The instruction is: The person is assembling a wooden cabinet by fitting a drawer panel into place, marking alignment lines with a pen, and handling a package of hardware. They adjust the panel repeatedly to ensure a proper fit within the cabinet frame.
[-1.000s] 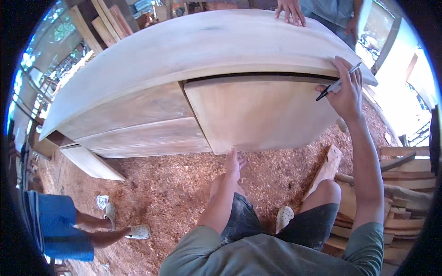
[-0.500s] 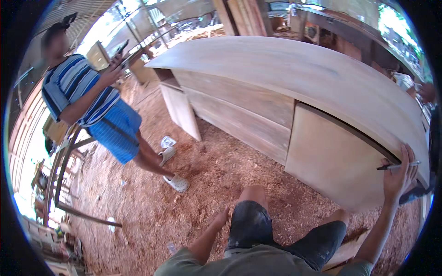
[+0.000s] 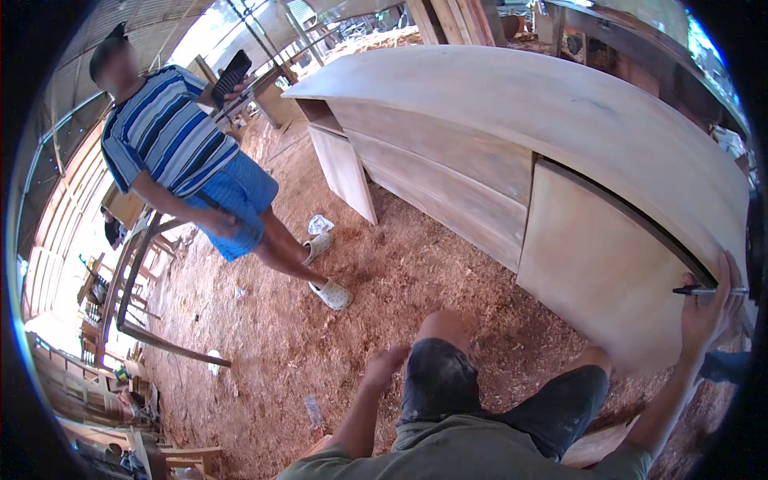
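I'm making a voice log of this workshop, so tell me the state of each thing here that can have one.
Pen: gripped in the right hand; capped or not, unclear
Curved wooden desk: standing, pale
Right front panel: upright, dark gap above
Left-end compartment: open-fronted
Clear plastic bag: crumpled, on the floor
Dark handheld device: held by a co-worker
Pale clogs: worn

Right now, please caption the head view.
Right hand with a slim black-ended pen at a pale curved-top wooden desk.
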The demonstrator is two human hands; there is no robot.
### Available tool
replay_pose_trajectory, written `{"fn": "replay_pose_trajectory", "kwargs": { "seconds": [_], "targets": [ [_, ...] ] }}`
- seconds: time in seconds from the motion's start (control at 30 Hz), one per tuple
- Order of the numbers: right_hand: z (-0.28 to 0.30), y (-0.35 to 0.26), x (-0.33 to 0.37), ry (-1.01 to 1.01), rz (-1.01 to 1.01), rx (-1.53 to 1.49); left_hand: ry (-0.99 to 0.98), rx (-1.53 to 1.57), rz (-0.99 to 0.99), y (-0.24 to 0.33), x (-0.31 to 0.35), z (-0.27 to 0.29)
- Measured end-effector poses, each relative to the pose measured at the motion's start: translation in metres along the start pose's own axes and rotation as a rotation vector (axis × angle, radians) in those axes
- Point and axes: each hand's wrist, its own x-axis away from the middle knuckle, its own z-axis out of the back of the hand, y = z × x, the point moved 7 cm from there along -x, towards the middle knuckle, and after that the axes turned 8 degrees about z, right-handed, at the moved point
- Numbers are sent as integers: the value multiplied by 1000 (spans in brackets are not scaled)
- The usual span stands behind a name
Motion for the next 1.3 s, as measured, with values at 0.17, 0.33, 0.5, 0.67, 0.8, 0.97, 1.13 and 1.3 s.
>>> {"fn": "replay_pose_trajectory", "kwargs": {
  "seconds": [0.17, 0.33, 0.5, 0.67, 0.8, 0.97, 1.13, 1.3],
  "targets": [
    [7, -5, -4, -8, 11, 36, 161, 545, -420, 182, -11, 78],
    [4, -3, 2, -29, -62, 0, 54, 837, -649, 299, 4, 154],
    [1, -5, 1, -28, -69, 7, 215, 924, -755, 363, 24, 187],
    [3, -2, 0, 11, -41, 11, 393, 773, -849, 406, 39, 185],
    [2, -3, -1, 26, -24, 21, 556, 698, -901, 451, 66, 174],
    [-6, 1, 3, 20, -43, 32, 28, 424, -705, 485, 72, 166],
    [-7, -1, 4, 13, -30, 35, -182, 385, -560, 468, 71, 152],
    [-7, 2, 1, 33, 3, 33, -291, 552, -680, 448, 77, 131]
  ]
}}
